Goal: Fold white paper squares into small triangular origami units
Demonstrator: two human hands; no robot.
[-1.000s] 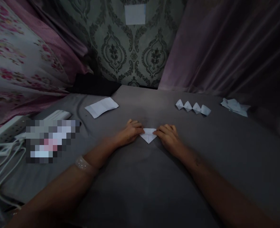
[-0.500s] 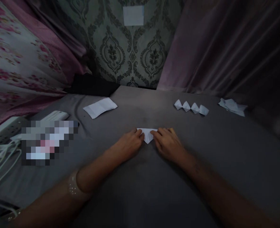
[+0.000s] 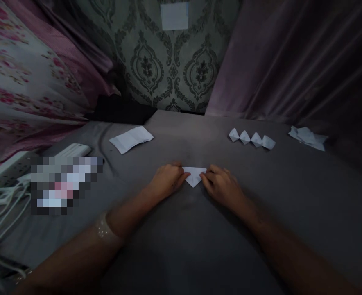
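Note:
A small piece of folded white paper [image 3: 193, 175] lies on the grey sheet, its point toward me and a straight edge on the far side. My left hand [image 3: 170, 179] pinches its left corner, thumb on top. On the opposite corner my right hand [image 3: 222, 183] is closed, thumb and fingers at the edge. Both hands rest low over the sheet; the fingertips under the paper are hidden.
Several small folded paper shapes [image 3: 250, 139] stand in a row at the back right, beside loose paper pieces [image 3: 308, 137]. A white paper stack [image 3: 132, 139] lies back left. A power strip [image 3: 7, 166], white cables [image 3: 7, 229] and a blurred-out item [image 3: 66, 184] occupy the left.
My left thumb has shifted onto the paper's upper face, and my right fingers have moved outward to its right corner. More of the paper shows between them. The view has shifted slightly.

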